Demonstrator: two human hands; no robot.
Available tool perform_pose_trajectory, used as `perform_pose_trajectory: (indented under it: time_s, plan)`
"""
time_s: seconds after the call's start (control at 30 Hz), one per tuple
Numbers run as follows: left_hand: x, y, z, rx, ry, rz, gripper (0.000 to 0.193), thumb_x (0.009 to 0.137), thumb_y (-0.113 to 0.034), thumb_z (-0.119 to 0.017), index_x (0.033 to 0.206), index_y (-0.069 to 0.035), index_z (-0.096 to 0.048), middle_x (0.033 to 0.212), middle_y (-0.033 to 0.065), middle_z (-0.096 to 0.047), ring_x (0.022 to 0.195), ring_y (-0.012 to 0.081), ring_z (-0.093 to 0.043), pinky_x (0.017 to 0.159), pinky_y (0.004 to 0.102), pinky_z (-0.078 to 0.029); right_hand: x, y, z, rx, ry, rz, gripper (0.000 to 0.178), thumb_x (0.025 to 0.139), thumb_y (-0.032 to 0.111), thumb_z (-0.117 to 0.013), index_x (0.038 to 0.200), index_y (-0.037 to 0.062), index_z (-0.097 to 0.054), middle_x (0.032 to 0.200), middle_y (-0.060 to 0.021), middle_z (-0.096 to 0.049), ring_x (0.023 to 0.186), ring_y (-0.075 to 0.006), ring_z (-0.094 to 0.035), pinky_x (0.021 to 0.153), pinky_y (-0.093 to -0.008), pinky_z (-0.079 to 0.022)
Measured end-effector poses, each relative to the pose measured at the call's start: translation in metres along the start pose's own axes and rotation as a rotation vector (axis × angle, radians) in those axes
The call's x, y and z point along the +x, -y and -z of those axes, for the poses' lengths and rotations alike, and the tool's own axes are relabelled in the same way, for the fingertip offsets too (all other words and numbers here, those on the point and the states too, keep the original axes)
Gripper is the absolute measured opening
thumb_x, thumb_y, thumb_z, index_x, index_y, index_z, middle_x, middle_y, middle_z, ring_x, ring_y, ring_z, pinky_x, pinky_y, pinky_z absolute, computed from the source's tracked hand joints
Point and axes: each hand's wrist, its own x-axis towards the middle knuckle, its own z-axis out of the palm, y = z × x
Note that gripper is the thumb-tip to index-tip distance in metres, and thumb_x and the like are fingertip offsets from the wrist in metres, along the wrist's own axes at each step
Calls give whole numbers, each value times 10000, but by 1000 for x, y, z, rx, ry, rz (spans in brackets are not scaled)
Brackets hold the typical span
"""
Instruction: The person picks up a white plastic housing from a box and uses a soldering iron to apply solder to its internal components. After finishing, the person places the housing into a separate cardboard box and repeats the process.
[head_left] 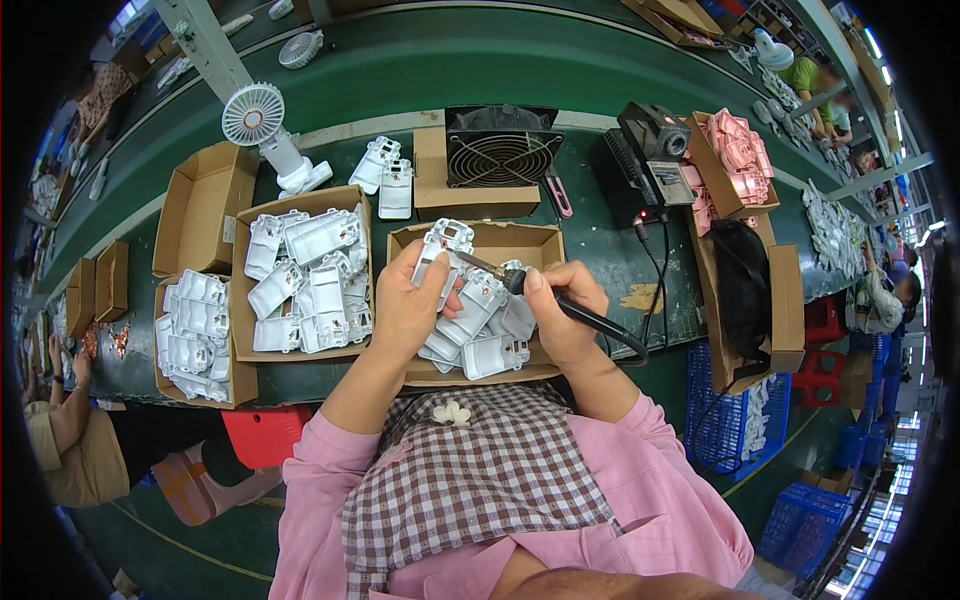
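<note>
My left hand [408,305] is closed on a white plastic housing [447,238], a small moulded shell with a cut-out at its top end. Closed round the dark handle of a soldering iron [515,279] is my right hand [568,312]. The iron's metal tip points left and reaches the housing's edge; whether it touches is too small to tell. Beneath both hands stands a cardboard box [548,240] with several similar white housings [497,355] in it. The iron's black cord bends down to the right of my right hand.
Left are boxes of white housings [322,290] and a white fan [255,115]. Ahead stands a black fan [502,160] by a pink-handled cutter [559,197]. Rightward are a black soldering station [632,180], pink parts [735,155] and a black bag [740,290]. Other people sit at both sides.
</note>
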Motion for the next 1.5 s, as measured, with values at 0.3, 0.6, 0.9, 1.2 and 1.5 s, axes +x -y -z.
perform_pose_trajectory:
  time_s: [0.3,0.6,0.9,1.2,1.5]
  plan:
    - [0,0,2,13,9,30,171,943,-160,-518,967,-2,-580,726,71,-622,514,88,-562,446,220,-463,-2,-7,0,77,-62,-37,172,847,110,-684,770,24,-556,653,-20,-598,566,-45,-499,509,-217,-399]
    - [-2,-3,0,37,23,42,163,939,-146,-517,946,1,-588,728,61,-620,515,81,-562,442,216,-466,0,-5,-2,76,-67,-27,170,850,97,-678,767,16,-553,653,-25,-602,558,-45,-497,501,-215,-394]
    - [-1,-1,-2,46,43,27,165,937,-150,-520,962,-6,-597,725,54,-622,513,75,-559,436,206,-457,1,-4,0,55,-48,-23,172,849,109,-681,768,21,-558,644,-24,-595,557,-50,-499,504,-219,-399]
    - [-5,2,6,48,32,71,230,925,-160,-548,1087,1,-572,748,39,-625,519,88,-543,466,207,-453,-8,-11,1,200,-177,17,143,838,4,-633,758,30,-518,695,-53,-570,626,-84,-498,586,-231,-406]
    - [-23,-47,134,1351,-410,-456,202,812,-29,-614,1011,5,-609,944,183,-624,885,351,-582,766,433,-469,-6,-12,7,151,-148,-11,148,842,40,-638,775,28,-506,708,-49,-555,627,-91,-456,598,-238,-385]
